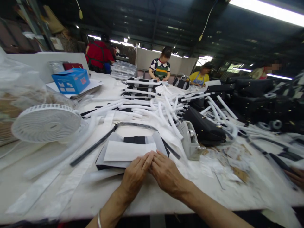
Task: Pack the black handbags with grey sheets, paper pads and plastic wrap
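Observation:
Side by side at the front edge of a bag, my left hand (137,172) and my right hand (166,172) meet at the fingertips. Their fingers are pressed together on the lower right corner of a white sheet (128,152); what is under the fingertips is hidden. That sheet lies on grey wrapping (102,155) over a black bag lying flat on the table. A black strap (92,147) loops behind the bag and out to both sides, partly in clear film. A black tab (134,139) shows behind the white sheet.
A white fan (47,123) and a blue box (71,81) stand left. White foam tubes (163,115) and black bags (204,126) fill the back and right. A tape dispenser (190,141) is right of the bag. Several people work beyond; another person's hand (295,177) shows far right.

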Tool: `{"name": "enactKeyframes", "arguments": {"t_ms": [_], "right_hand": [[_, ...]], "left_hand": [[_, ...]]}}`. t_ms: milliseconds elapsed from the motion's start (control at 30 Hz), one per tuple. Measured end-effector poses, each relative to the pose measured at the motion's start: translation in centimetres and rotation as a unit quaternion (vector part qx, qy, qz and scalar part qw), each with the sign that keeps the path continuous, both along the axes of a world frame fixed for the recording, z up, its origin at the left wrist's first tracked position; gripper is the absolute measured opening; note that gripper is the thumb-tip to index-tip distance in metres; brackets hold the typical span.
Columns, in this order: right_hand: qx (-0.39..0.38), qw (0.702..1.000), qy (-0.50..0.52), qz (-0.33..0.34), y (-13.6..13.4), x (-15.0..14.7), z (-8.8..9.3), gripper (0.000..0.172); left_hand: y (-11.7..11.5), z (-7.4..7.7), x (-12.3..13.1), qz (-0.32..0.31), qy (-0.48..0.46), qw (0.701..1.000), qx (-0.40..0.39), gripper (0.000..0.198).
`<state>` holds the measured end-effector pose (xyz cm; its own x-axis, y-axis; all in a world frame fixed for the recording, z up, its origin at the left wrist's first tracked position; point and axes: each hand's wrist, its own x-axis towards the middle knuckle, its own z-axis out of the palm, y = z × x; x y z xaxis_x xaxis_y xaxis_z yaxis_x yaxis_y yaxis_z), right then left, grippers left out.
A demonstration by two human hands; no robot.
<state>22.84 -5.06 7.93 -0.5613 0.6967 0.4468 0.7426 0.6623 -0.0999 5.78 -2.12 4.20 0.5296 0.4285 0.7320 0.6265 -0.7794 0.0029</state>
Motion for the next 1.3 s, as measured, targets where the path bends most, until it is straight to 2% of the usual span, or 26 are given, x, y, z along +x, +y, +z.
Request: {"name": "enactKeyframes", "arguments": {"t_ms": [100,200,367,433,533,633,733,833,933,1033,1133,1300], "right_hand": [[0.033,0.999,0.012,-0.015,-1.7,-0.5,-0.7,0.039],[0.032,0.999,0.019,-0.011,-3.0,-0.3,-0.7,0.041],[-0.006,0.995,0.096,0.025,-5.9,2.3,0.8,0.033],[-0.041,0.995,0.077,0.038,-7.6,3.7,0.8,0.037],[-0.088,0.994,-0.025,0.064,-9.7,4.8,-0.7,0.051],[-0.050,0.995,-0.073,0.043,-10.5,4.4,-2.9,0.062],[-0.038,0.998,-0.004,0.047,-10.1,3.2,-3.2,0.056],[-0.070,0.982,0.147,0.094,-9.0,2.1,-0.9,0.049],[-0.032,0.968,0.248,0.034,-6.6,1.6,1.8,0.020],[0.009,0.982,0.187,-0.038,-3.0,1.3,2.7,0.010],[-0.008,0.993,0.103,-0.048,-0.2,1.4,1.8,0.005],[-0.001,0.997,0.049,-0.055,0.6,1.6,0.2,0.009]], "left_hand": [[0.0,-0.2,-0.1,-0.009,0.002,1.000,-0.012,0.038],[0.1,-0.4,-0.3,-0.018,0.004,1.000,-0.013,0.034],[0.1,-0.4,-0.4,-0.024,0.020,0.999,-0.017,0.030],[0.0,-0.3,-0.4,-0.020,0.028,0.999,-0.019,0.031],[-0.1,-0.2,-0.4,-0.015,0.037,0.999,-0.012,0.031],[-0.1,-0.1,-0.5,-0.015,0.038,0.999,0.000,0.030],[-0.2,-0.2,-0.5,-0.015,0.039,0.999,0.006,0.030],[-0.2,-0.4,-0.6,-0.017,0.043,0.999,0.008,0.030],[-0.2,-0.5,-0.6,-0.017,0.051,0.999,0.007,0.031],[0.0,-0.6,-0.6,-0.021,0.044,0.999,0.020,0.031],[0.1,-0.8,-0.5,-0.022,0.031,0.999,0.037,0.031],[-0.2,-0.2,-0.4,-0.022,0.015,1.000,0.004,0.032]]}}
